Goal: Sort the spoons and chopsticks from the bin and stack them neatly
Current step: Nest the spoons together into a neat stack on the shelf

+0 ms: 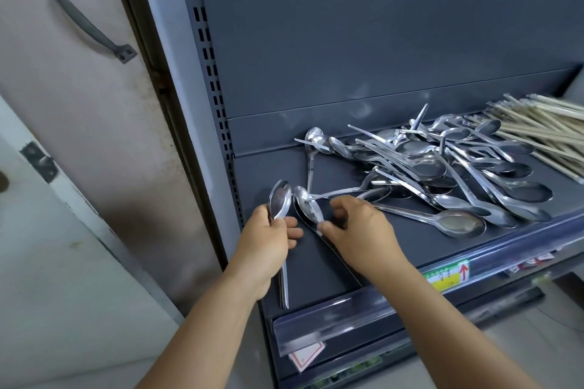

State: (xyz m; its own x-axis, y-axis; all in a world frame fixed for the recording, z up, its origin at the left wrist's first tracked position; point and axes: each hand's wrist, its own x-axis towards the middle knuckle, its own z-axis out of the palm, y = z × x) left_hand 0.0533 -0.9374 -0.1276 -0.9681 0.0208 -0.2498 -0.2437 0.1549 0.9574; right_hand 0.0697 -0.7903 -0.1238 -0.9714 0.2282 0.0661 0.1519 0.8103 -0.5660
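Dark shelf fills centre and right of frame. Loose spoon pile sits tangled centre-right; chopsticks lie bundled at the right edge, touching the pile. No bin visible.

Step in hand: spoon sorting, early, most of the pile untouched. Left hand, lower centre, grips a nested stack of spoons, bowls up. Right hand, just beside it, pinches one spoon by the neck, with another handle lying across its bowl.

Next move likely needs that spoon turned to match and nested onto the stack; crossing handle may snag.
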